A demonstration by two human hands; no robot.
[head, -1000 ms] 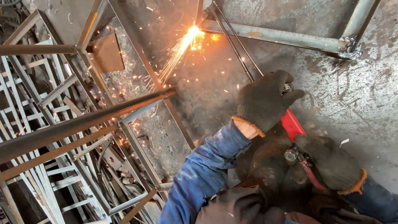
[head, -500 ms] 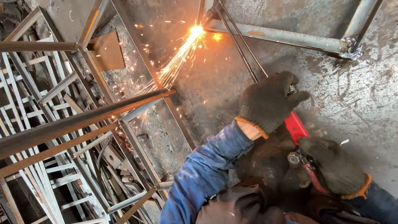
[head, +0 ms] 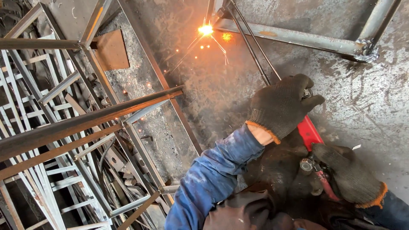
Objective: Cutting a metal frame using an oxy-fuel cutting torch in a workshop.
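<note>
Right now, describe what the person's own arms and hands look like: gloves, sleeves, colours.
Both hands wear dark grey knitted work gloves with orange-trimmed cuffs, fuzzy and grimy. The left hand shows its orange cuff edge clearly at the wrist; the right hand has the same trim. The left sleeve is blue heavy cloth, creased and smudged with pale dust. Only a small strip of blue right sleeve shows.
</note>
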